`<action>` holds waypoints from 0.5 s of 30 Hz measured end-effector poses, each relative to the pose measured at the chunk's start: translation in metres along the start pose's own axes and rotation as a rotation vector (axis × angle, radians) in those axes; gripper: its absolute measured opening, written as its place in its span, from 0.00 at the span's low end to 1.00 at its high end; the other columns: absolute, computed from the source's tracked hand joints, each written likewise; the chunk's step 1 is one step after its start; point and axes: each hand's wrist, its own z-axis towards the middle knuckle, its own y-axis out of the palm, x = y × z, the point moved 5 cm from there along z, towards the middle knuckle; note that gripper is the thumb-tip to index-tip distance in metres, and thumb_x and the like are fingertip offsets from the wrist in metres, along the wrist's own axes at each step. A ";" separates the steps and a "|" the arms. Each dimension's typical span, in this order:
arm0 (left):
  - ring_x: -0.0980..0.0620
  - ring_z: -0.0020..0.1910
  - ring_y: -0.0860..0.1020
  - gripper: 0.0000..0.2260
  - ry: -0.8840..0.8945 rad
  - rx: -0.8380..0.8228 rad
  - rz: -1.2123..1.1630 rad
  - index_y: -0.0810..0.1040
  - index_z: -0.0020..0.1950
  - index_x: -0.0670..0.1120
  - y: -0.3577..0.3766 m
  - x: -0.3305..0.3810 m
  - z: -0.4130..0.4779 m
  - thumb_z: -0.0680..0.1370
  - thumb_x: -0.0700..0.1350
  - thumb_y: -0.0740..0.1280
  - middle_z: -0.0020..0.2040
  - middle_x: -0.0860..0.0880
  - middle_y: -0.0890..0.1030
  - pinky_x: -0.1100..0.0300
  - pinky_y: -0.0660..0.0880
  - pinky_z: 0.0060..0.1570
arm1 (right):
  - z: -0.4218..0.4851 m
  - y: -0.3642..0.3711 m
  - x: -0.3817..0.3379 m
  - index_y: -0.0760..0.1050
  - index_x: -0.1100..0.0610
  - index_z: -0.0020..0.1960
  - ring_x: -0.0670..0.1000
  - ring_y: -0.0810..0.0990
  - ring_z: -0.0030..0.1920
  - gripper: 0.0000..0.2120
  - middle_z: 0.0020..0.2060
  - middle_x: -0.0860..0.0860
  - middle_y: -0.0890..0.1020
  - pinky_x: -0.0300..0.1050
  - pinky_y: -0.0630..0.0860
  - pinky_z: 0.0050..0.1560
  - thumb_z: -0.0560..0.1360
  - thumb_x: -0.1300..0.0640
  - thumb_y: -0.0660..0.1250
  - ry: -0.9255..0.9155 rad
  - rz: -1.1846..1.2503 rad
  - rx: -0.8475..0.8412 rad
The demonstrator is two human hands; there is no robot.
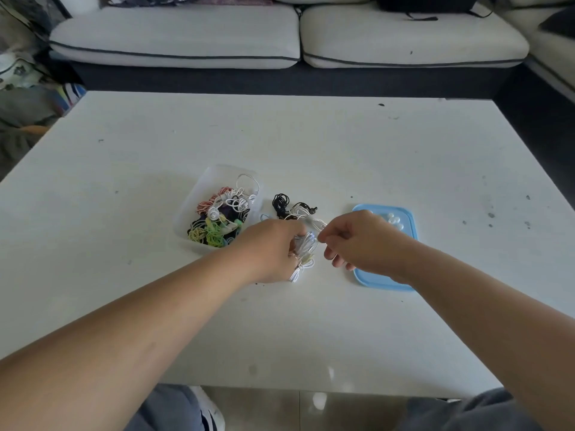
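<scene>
Fingers of the left hand curl around a bundle of white cord just below the middle of the frame, over the white surface. The right hand pinches a strand of that same bundle between thumb and forefinger, close beside the left. Just above the hands in the frame lie a black cord and some loose white cord. Left of centre sits a clear box full of coiled coloured cords. A blue lid lies to the right, partly hidden by the right wrist.
</scene>
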 end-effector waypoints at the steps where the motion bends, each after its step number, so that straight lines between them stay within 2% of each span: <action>1: 0.51 0.45 0.79 0.11 -0.002 -0.003 -0.009 0.77 0.58 0.52 0.001 0.001 0.000 0.77 0.42 0.66 0.44 0.55 0.81 0.54 0.78 0.50 | 0.001 0.000 0.001 0.83 0.52 0.50 0.49 0.87 0.42 0.11 0.41 0.49 0.87 0.43 0.81 0.47 0.79 0.59 0.62 -0.001 -0.015 -0.008; 5: 0.55 0.45 0.79 0.10 -0.066 -0.015 -0.094 0.74 0.52 0.58 -0.001 0.002 0.003 0.75 0.44 0.67 0.43 0.58 0.80 0.60 0.77 0.50 | 0.003 0.001 0.002 0.83 0.52 0.49 0.48 0.87 0.42 0.09 0.41 0.49 0.87 0.44 0.82 0.49 0.78 0.59 0.63 -0.017 -0.056 -0.027; 8: 0.51 0.42 0.79 0.02 -0.095 -0.041 -0.074 0.74 0.43 0.52 -0.007 0.003 0.006 0.74 0.48 0.67 0.41 0.55 0.80 0.58 0.74 0.42 | 0.003 0.000 0.002 0.83 0.51 0.47 0.50 0.87 0.43 0.08 0.40 0.50 0.87 0.48 0.83 0.53 0.78 0.57 0.66 -0.026 -0.052 -0.031; 10: 0.49 0.41 0.79 0.04 -0.091 -0.042 -0.066 0.76 0.42 0.50 -0.010 0.003 0.004 0.74 0.49 0.68 0.41 0.53 0.81 0.56 0.75 0.40 | 0.003 0.001 0.002 0.83 0.50 0.45 0.51 0.86 0.44 0.06 0.39 0.50 0.87 0.52 0.83 0.55 0.77 0.54 0.68 -0.027 -0.055 -0.042; 12: 0.53 0.40 0.78 0.05 -0.089 -0.020 -0.116 0.76 0.42 0.52 -0.014 0.005 0.003 0.73 0.49 0.70 0.41 0.55 0.80 0.58 0.73 0.39 | 0.003 0.003 0.003 0.83 0.49 0.45 0.52 0.86 0.46 0.04 0.39 0.50 0.87 0.54 0.83 0.56 0.76 0.52 0.69 -0.028 -0.058 -0.049; 14: 0.55 0.37 0.76 0.08 -0.100 0.004 -0.183 0.76 0.43 0.50 -0.020 0.006 0.002 0.72 0.49 0.73 0.40 0.55 0.80 0.60 0.72 0.39 | 0.002 0.003 0.002 0.83 0.48 0.48 0.52 0.86 0.45 0.03 0.40 0.50 0.87 0.52 0.83 0.55 0.75 0.52 0.72 -0.024 -0.024 -0.045; 15: 0.56 0.34 0.74 0.10 -0.101 0.014 -0.219 0.75 0.42 0.48 -0.024 0.008 0.002 0.72 0.50 0.75 0.37 0.54 0.79 0.62 0.71 0.36 | 0.001 0.002 0.000 0.82 0.48 0.51 0.52 0.86 0.44 0.06 0.42 0.49 0.87 0.51 0.84 0.54 0.74 0.53 0.74 -0.022 0.011 -0.050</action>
